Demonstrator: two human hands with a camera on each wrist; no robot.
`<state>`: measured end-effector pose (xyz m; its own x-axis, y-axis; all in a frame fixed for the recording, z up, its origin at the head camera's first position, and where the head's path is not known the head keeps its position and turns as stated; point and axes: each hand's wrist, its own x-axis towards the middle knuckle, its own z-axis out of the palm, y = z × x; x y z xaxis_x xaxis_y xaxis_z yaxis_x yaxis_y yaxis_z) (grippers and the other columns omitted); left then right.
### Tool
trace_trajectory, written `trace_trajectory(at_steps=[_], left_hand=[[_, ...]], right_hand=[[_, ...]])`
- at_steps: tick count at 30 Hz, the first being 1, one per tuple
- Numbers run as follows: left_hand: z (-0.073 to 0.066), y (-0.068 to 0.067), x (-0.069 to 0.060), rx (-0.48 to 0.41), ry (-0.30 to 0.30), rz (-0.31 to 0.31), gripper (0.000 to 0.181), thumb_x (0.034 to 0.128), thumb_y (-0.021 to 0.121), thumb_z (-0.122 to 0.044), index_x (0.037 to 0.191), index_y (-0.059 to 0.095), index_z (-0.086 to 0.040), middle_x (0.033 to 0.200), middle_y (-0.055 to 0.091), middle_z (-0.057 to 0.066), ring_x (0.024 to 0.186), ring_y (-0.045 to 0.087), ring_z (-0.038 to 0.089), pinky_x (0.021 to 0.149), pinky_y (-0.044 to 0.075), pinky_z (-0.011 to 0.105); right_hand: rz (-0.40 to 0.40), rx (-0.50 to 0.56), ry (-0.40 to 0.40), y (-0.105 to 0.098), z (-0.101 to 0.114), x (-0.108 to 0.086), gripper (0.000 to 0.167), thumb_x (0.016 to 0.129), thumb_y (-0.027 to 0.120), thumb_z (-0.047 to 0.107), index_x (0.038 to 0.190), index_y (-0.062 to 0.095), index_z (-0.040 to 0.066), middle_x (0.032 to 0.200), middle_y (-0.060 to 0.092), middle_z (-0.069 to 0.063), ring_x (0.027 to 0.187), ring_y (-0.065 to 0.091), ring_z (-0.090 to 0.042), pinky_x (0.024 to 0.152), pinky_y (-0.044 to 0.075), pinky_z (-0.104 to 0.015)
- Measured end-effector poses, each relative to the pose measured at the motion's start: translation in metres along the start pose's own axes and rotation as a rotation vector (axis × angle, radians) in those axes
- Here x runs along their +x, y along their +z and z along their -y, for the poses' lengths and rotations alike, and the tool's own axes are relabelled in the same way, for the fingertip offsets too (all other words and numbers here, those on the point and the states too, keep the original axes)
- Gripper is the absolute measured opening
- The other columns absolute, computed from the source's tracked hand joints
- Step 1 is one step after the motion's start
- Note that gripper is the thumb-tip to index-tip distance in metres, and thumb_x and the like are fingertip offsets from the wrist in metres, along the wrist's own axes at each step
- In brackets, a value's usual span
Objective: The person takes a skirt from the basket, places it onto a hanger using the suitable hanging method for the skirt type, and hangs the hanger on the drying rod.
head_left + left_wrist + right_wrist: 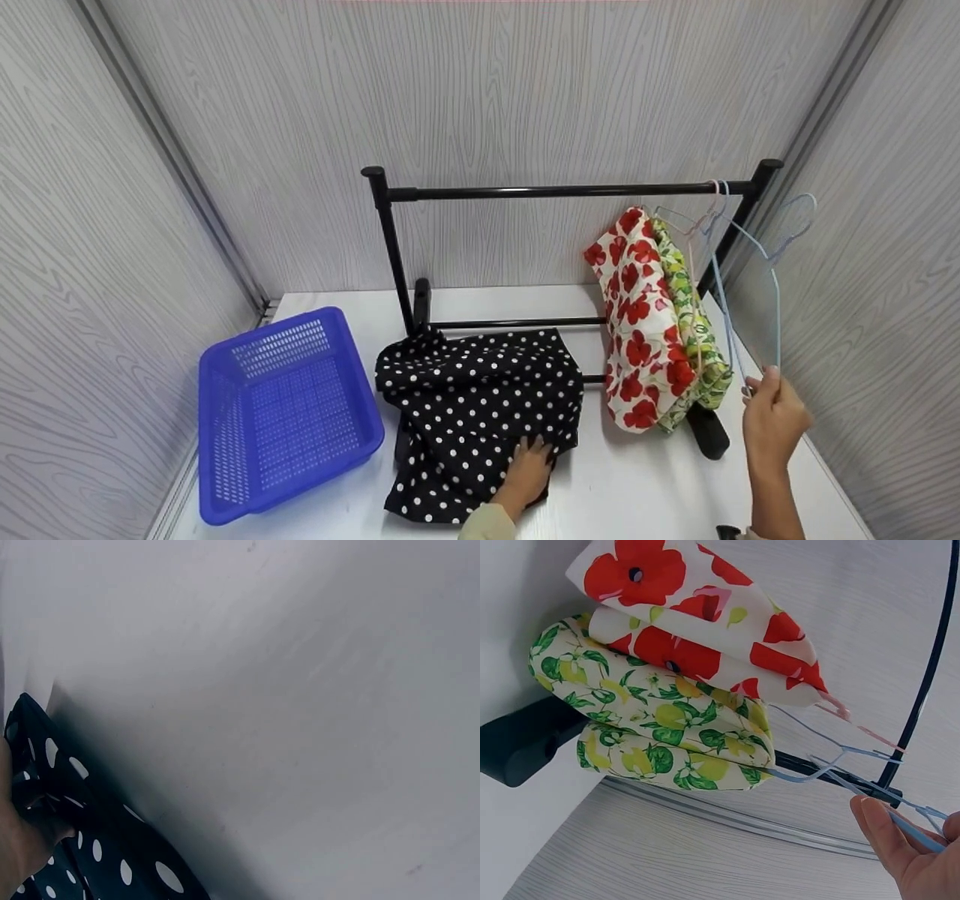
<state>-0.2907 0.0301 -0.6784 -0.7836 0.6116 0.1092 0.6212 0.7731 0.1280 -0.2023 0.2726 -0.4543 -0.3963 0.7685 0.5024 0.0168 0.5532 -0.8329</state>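
A black cloth garment with white dots [480, 405] lies spread on the table, its upper part bunched. My left hand [528, 474] rests on its lower right part, fingers extended over the fabric; the left wrist view shows only the thumb side of that hand beside the dotted cloth [97, 840]. Off to the right, my right hand [776, 421] grips a light blue wire hanger [778, 315], hook upward, away from the rail. In the right wrist view, fingers and thumb [885, 832] close around the blue wire.
A black clothes rack [525, 193] stands at the back. From its right end hang a red-flowered white cloth [637, 330] and a lemon-print cloth [694, 322] on hangers. At left sits a blue perforated basket [304, 420]. Grey wood-patterned walls [525, 90] enclose the white table [637, 487].
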Motion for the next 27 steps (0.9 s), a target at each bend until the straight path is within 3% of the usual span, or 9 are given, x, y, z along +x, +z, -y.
trace_trajectory(at_steps=[2,7,12,14,18,25,27], left_hand=[[-0.001,0.001,0.000,-0.006,-0.001,-0.006,0.033,0.0925,0.050,-0.024,0.122,0.059,-0.011,0.128,0.057,0.007,0.117,0.053,0.033,0.095,0.047,0.040],[-0.002,0.002,0.000,-0.177,-0.053,-0.037,0.031,0.0906,0.054,-0.019,0.118,0.060,-0.006,0.127,0.058,0.013,0.116,0.053,0.038,0.096,0.046,0.043],[-0.001,0.003,-0.001,-0.105,-0.049,-0.051,0.032,0.0898,0.055,-0.022,0.118,0.061,-0.008,0.126,0.059,0.010,0.116,0.055,0.034,0.095,0.047,0.040],[-0.001,0.003,0.000,-0.124,-0.057,-0.034,0.032,0.0905,0.055,-0.021,0.119,0.060,-0.008,0.127,0.058,0.009,0.118,0.053,0.034,0.096,0.046,0.040],[-0.001,0.004,0.000,-0.299,-0.115,-0.003,0.032,0.0913,0.054,-0.016,0.120,0.059,-0.005,0.130,0.056,0.012,0.122,0.049,0.038,0.097,0.044,0.045],[0.000,0.004,0.002,-0.453,-0.143,-0.033,0.030,0.0905,0.054,-0.013,0.118,0.060,-0.002,0.128,0.056,0.017,0.123,0.046,0.042,0.095,0.043,0.051],[0.000,0.004,0.003,-0.518,-0.146,-0.055,0.029,0.0910,0.053,-0.011,0.118,0.059,0.000,0.127,0.057,0.020,0.122,0.046,0.044,0.097,0.041,0.053]], right_hand=[[-0.007,-0.006,0.005,-0.008,0.004,-0.008,0.039,0.098,0.042,0.017,0.100,0.062,-0.016,0.063,0.045,0.046,0.053,0.048,0.023,0.052,0.039,0.000],[-0.017,0.003,0.025,-0.026,0.016,-0.024,0.036,0.097,0.043,0.015,0.096,0.063,-0.014,0.062,0.047,0.044,0.052,0.050,0.021,0.050,0.040,-0.001],[-0.001,0.014,0.042,-0.038,0.026,-0.035,0.022,0.097,0.042,0.015,0.091,0.063,0.008,0.062,0.050,0.042,0.054,0.053,0.019,0.052,0.044,-0.003],[-0.001,0.005,0.039,-0.042,0.029,-0.039,0.021,0.097,0.042,0.015,0.092,0.061,0.010,0.063,0.050,0.042,0.055,0.053,0.020,0.052,0.044,-0.003],[0.005,-0.021,0.047,-0.052,0.034,-0.048,0.031,0.098,0.041,0.014,0.097,0.064,-0.005,0.066,0.049,0.044,0.057,0.053,0.021,0.053,0.044,-0.003],[0.026,-0.025,0.109,-0.070,0.047,-0.060,0.021,0.099,0.039,0.017,0.091,0.059,0.020,0.064,0.052,0.040,0.056,0.056,0.018,0.053,0.046,-0.004],[0.050,-0.004,0.123,-0.072,0.050,-0.062,0.022,0.099,0.039,0.017,0.092,0.059,0.021,0.065,0.054,0.038,0.057,0.058,0.015,0.054,0.047,-0.006]])
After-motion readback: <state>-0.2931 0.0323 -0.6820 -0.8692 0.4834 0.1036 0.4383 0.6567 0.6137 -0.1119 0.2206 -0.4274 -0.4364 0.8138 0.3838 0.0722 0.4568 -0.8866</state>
